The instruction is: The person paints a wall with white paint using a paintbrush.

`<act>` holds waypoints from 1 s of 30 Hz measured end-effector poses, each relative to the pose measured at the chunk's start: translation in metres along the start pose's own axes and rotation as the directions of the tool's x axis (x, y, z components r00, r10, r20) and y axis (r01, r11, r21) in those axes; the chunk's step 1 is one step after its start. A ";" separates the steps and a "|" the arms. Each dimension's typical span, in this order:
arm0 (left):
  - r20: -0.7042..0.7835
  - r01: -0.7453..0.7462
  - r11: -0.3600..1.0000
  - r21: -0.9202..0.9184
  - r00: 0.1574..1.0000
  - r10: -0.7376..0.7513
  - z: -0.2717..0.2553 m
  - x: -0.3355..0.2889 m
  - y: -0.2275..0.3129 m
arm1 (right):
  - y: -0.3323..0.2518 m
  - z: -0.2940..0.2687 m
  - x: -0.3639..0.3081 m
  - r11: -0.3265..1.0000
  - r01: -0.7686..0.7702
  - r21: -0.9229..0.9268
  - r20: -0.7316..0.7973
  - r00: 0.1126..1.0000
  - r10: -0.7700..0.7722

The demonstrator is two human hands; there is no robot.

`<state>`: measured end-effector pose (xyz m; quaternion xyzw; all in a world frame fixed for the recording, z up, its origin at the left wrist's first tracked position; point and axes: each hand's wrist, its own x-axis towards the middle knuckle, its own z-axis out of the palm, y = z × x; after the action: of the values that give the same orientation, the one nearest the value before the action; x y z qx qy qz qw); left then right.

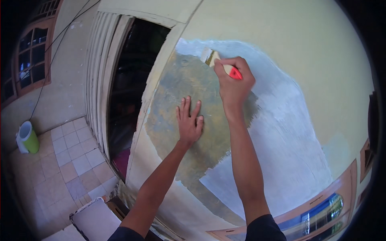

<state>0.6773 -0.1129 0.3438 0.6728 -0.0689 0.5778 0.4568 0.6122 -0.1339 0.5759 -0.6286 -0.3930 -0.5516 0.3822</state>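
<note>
My right hand (pixel 238 82) grips a flat paintbrush (pixel 214 59) by its pale handle, which ends in a red tip. The white-coated bristles touch the wall at the upper edge of a bare grey-brown patch (pixel 189 78). Fresh white paint (pixel 277 132) covers the wall to the right of this patch and runs in a band along its top. Lower and to the left, my left hand (pixel 189 122) lies flat against the bare patch with its fingers spread and nothing in it.
Left of the patch is an open doorway (pixel 134 72) with a folding door (pixel 102 60). A green bin (pixel 29 138) stands on the tiled floor (pixel 72 160). A pale flat-topped piece (pixel 95 221) sits at lower left, and a wood-framed window (pixel 321 215) at lower right.
</note>
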 end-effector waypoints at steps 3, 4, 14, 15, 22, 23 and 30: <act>0.010 0.013 1.000 -0.002 1.000 -0.013 -0.004 0.001 -0.001 | 0.008 0.035 0.003 0.999 0.019 0.026 0.074 0.997 -0.021; 0.024 0.007 1.000 -0.005 1.000 -0.007 -0.004 0.000 -0.001 | 0.011 0.043 0.004 0.998 0.050 0.037 0.091 0.994 -0.053; 0.019 0.032 0.999 -0.029 0.999 -0.031 -0.004 0.000 -0.002 | 0.031 0.048 0.013 0.999 -0.006 0.043 0.074 0.997 0.003; 0.004 0.039 0.999 -0.006 0.999 -0.039 -0.008 -0.001 -0.005 | 0.020 0.043 0.009 1.000 0.006 -0.015 0.013 1.000 -0.006; 0.029 0.026 0.999 -0.030 0.999 -0.026 -0.006 0.000 0.004 | 0.034 0.096 0.001 0.992 0.081 0.095 0.074 0.993 -0.088; 0.025 0.021 0.999 -0.042 0.999 -0.020 -0.006 0.000 0.004 | 0.038 0.105 0.000 0.992 0.081 0.100 0.075 0.993 -0.089; 0.035 0.020 1.000 -0.017 0.999 -0.020 -0.007 -0.002 -0.003 | 0.058 0.123 -0.014 0.993 0.119 0.021 0.035 0.992 -0.120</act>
<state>0.6734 -0.1067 0.3396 0.6795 -0.0750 0.5609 0.4670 0.7121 -0.0456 0.5474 -0.6102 -0.4419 -0.5584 0.3472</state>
